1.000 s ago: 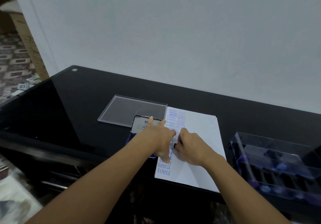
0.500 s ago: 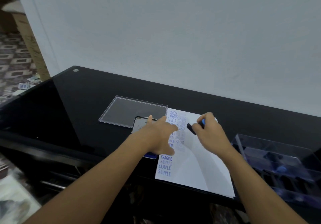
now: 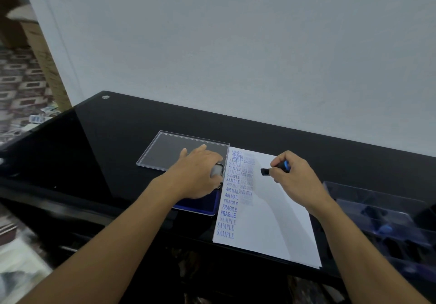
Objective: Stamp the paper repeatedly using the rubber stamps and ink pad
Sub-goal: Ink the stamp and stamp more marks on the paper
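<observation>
Head camera, looking down: my right hand [image 3: 292, 176] pinches a small black rubber stamp with a blue band [image 3: 276, 169] between thumb and curled fingers. It is over the upper part of the white paper sheet [image 3: 271, 221], black end pointing left. The sheet lies on the glossy black table [image 3: 118, 138]; blue imprints run down its left edge, reading AMENDED, SAMPLE, AIR MAIL and FRAGILE. My left hand [image 3: 200, 174] lies over the blue ink pad [image 3: 200, 205] just beside the sheet, fingers bent at the pad's labelled lid [image 3: 217, 170]. I cannot tell whether they grip it or only rest there. A clear flat plastic cover [image 3: 169, 152] sits behind the pad. A clear plastic box of stamps [image 3: 377, 214] stands to the right.
</observation>
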`<act>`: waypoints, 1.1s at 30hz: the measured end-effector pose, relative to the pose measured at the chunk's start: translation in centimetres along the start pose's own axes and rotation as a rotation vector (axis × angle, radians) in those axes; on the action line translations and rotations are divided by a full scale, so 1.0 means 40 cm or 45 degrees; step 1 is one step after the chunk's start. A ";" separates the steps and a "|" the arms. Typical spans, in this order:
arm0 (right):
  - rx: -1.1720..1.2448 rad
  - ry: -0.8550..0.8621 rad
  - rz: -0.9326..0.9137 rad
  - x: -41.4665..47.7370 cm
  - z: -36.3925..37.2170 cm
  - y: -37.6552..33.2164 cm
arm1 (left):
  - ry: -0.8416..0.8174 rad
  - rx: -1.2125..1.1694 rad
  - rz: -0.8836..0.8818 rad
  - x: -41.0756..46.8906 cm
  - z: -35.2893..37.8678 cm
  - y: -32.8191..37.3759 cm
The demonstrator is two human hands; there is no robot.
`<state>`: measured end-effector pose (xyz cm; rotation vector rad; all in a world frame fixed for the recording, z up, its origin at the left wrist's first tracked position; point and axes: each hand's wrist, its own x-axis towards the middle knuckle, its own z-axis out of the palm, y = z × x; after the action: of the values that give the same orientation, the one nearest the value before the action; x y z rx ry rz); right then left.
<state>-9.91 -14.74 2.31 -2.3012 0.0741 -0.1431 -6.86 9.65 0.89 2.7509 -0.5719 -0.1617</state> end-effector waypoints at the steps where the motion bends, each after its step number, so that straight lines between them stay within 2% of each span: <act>1: 0.005 -0.004 0.007 -0.001 0.001 0.000 | 0.000 0.000 -0.001 -0.001 0.002 0.000; 24: 0.032 -0.093 0.042 -0.015 0.027 -0.035 | 0.029 -0.044 -0.101 -0.032 0.020 -0.034; 33: 0.069 -0.176 -0.004 -0.002 0.092 -0.093 | 0.226 -0.150 -0.189 -0.086 0.012 -0.096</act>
<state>-9.49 -9.54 2.65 -2.2508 -0.0043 0.0123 -8.67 14.23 -0.71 2.6572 -0.3014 0.0144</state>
